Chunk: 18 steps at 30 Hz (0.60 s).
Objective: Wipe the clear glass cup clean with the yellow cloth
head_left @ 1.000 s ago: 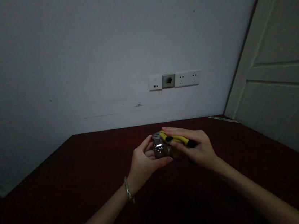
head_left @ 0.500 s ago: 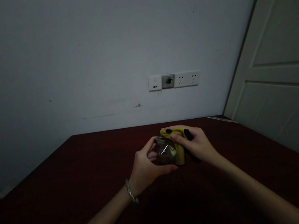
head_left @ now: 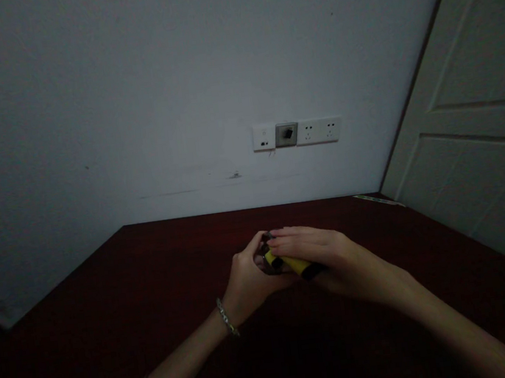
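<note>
Red table meets grey wall; left hand cups shiny object; right hand grips yellow cloth.

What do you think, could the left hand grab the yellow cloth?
Probably not easily: the left hand is curled around a dark object, and the right hand covers part of the yellow cloth.

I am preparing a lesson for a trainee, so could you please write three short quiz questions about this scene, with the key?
1. Which hand holds the folded yellow-and-black cloth?
2. True or false: the silver metal chain bracelet is on the left arm.
3. Fill in: the white rectangular sockets are fixed on the pale, flat ____.

Key: 1. The right hand. 2. True. 3. Wall.
</note>
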### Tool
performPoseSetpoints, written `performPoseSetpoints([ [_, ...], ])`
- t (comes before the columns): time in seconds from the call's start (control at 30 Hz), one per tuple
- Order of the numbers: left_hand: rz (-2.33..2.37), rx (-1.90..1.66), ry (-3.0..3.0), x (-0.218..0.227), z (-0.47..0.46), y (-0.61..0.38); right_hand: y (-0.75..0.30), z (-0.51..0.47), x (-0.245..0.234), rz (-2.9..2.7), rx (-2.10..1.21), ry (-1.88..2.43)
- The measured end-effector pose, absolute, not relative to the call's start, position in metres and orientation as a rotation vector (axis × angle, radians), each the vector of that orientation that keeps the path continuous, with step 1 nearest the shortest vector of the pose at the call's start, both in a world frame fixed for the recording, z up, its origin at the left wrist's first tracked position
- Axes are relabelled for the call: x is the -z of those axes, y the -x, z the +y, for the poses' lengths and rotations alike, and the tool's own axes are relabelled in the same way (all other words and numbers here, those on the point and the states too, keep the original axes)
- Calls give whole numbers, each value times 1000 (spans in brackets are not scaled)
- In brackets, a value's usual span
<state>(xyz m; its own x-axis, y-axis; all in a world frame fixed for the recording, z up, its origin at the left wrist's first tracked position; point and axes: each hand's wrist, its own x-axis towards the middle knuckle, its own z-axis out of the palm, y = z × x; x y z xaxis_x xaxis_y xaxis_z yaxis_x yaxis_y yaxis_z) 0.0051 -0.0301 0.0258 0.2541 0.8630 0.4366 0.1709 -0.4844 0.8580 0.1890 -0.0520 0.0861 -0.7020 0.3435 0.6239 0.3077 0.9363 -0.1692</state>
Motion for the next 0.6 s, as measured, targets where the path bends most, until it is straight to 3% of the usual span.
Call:
performPoseSetpoints([
  [0.3, 984, -1271, -2078, -28, -40, -5, -199, -36, -80, -2259, -47, 649],
  [0.6, 963, -1287, -2062, -29, -36, -4, -190, -56, -89, -2478, -127, 452],
])
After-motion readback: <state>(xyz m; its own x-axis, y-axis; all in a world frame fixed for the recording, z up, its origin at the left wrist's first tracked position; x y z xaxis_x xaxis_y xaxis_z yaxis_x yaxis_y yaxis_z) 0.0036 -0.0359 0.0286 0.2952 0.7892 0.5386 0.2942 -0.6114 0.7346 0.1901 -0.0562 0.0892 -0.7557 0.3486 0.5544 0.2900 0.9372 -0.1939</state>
